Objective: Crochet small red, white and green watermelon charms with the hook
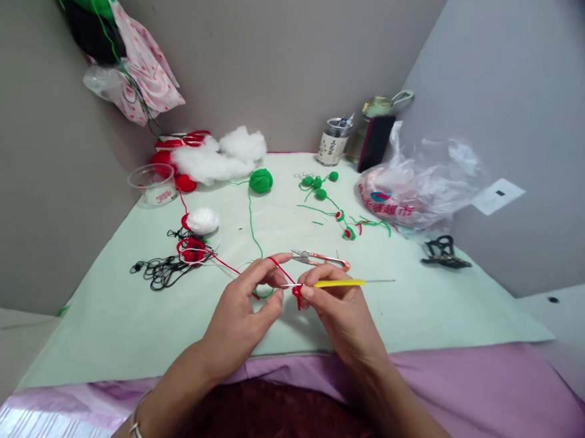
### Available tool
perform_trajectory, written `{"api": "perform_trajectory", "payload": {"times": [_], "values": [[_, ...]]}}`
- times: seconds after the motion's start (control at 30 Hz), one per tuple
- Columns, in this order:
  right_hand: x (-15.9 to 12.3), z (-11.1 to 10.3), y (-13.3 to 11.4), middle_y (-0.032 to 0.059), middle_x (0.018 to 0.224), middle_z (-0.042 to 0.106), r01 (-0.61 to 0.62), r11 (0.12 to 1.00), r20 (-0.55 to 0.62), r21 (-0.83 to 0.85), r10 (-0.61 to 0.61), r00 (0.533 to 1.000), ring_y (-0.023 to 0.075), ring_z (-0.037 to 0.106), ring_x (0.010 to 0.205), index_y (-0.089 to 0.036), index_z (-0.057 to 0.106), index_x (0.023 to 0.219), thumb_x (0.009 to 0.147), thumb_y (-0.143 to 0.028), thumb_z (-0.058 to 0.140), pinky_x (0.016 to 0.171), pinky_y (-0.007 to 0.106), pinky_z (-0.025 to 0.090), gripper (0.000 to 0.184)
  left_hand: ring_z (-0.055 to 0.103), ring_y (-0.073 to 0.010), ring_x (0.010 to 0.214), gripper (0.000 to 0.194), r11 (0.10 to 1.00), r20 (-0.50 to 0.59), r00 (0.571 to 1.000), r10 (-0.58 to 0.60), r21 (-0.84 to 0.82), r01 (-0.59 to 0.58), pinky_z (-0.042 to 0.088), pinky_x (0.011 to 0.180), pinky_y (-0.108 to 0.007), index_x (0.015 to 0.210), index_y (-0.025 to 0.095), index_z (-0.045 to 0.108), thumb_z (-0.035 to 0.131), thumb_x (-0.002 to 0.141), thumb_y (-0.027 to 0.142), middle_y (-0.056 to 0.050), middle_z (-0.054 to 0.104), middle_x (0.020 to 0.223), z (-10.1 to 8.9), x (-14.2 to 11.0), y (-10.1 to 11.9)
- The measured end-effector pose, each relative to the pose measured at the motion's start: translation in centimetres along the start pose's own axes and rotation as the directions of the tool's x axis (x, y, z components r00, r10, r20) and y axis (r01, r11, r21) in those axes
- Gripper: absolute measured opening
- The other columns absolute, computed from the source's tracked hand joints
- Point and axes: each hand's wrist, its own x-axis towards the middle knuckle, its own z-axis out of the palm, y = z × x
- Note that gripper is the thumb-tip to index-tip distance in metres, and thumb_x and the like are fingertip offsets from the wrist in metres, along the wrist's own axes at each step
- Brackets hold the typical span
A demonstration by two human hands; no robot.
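My right hand (339, 309) pinches a yellow-handled crochet hook (340, 283) and a small red crochet piece (298, 293) at its metal shaft. The hook lies about level, its tip towards my left hand (249, 309). Red yarn (282, 268) runs over my raised left index finger down to the piece, and the other left fingers curl around the strand. Behind my hands lie thread snips (320, 258) with orange handles. A green yarn ball (260, 180) sits farther back, its strand trailing to my left hand.
At left are a white yarn ball (203, 221), tangled black yarn (163, 271), white stuffing (218, 157) and a clear plastic cup (152, 185). Small green crochet pieces (321, 193), a pen holder (334, 141), a phone (376, 143), a plastic bag (420, 183) and a black hair clip (445, 254) lie right.
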Motion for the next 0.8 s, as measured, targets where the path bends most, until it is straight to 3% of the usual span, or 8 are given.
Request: {"api": "perform_trajectory", "payload": {"times": [0.07,0.13,0.3,0.37,0.47,0.57,0.8], "values": [[0.0,-0.1,0.1,-0.0027,0.070,0.068,0.009,1.000,0.005,-0.019,-0.009,1.000,0.0131,0.059,0.065,-0.022,0.070,0.073,0.071,-0.030,0.091,0.065,0.027,0.048,0.023,0.069,-0.0182,0.092,0.043,0.990,0.039,0.996,-0.080,-0.115,0.084,0.054,0.090,-0.032,0.137,0.021,0.067,0.063,0.094,0.024,-0.003,0.071,0.095,0.1,-0.2,0.3],[-0.1,-0.1,0.2,-0.0026,0.071,0.068,0.014,0.999,0.011,-0.031,-0.013,1.000,0.0133,0.059,0.066,-0.022,0.070,0.074,0.072,-0.030,0.091,0.066,0.027,0.049,0.022,0.069,-0.0181,0.090,0.043,0.985,0.051,0.995,-0.090,-0.141,0.096,0.054,0.090,-0.032,0.137,0.021,0.067,0.063,0.095,0.025,-0.002,0.071,0.093,0.3,-0.2,0.3],[0.0,0.2,-0.2,-0.0034,0.067,0.065,-0.058,0.998,0.071,0.022,0.056,0.996,0.0124,0.056,0.061,-0.022,0.068,0.072,0.070,-0.033,0.093,0.061,0.027,0.048,0.028,0.064,-0.0215,0.091,0.037,0.959,-0.024,0.979,0.201,0.210,-0.191,0.052,0.090,-0.037,0.124,0.021,0.073,0.058,0.091,0.014,-0.004,0.069,0.091,0.3,0.3,-0.9],[0.1,0.2,-0.4,-0.0034,0.067,0.065,-0.060,0.997,0.078,0.040,0.057,0.995,0.0121,0.056,0.060,-0.022,0.068,0.071,0.070,-0.033,0.093,0.060,0.027,0.048,0.028,0.064,-0.0215,0.091,0.035,0.955,-0.037,0.979,0.202,0.227,-0.188,0.051,0.090,-0.037,0.122,0.020,0.074,0.056,0.092,0.014,-0.004,0.067,0.089,0.0,0.3,-1.1],[0.2,0.2,-0.4,-0.0027,0.068,0.066,-0.024,1.000,0.050,0.019,0.023,0.998,0.0124,0.058,0.063,-0.021,0.069,0.071,0.070,-0.032,0.093,0.061,0.026,0.048,0.027,0.065,-0.0190,0.091,0.039,0.999,-0.011,1.000,0.022,0.024,-0.021,0.052,0.091,-0.034,0.132,0.019,0.069,0.059,0.095,0.018,-0.003,0.067,0.092,-0.1,0.0,-0.6],[0.0,0.1,0.0,-0.0030,0.071,0.067,0.000,1.000,0.039,0.002,0.000,0.999,0.0127,0.059,0.065,-0.022,0.070,0.073,0.073,-0.032,0.092,0.065,0.026,0.049,0.024,0.067,-0.0181,0.093,0.042,0.975,0.055,0.993,-0.104,-0.192,0.112,0.052,0.092,-0.033,0.136,0.021,0.068,0.066,0.094,0.025,-0.002,0.069,0.095,0.1,-0.4,-0.1],[-0.5,-0.3,0.4,-0.0021,0.080,0.069,0.098,0.987,0.071,-0.127,-0.089,0.993,0.0135,0.059,0.073,-0.026,0.076,0.083,0.080,-0.029,0.089,0.067,0.026,0.048,0.014,0.066,-0.0166,0.090,0.038,0.897,0.064,0.984,-0.166,-0.404,0.178,0.052,0.089,-0.030,0.129,0.022,0.072,0.074,0.091,0.027,0.000,0.065,0.088,1.0,-0.5,0.0]]}}
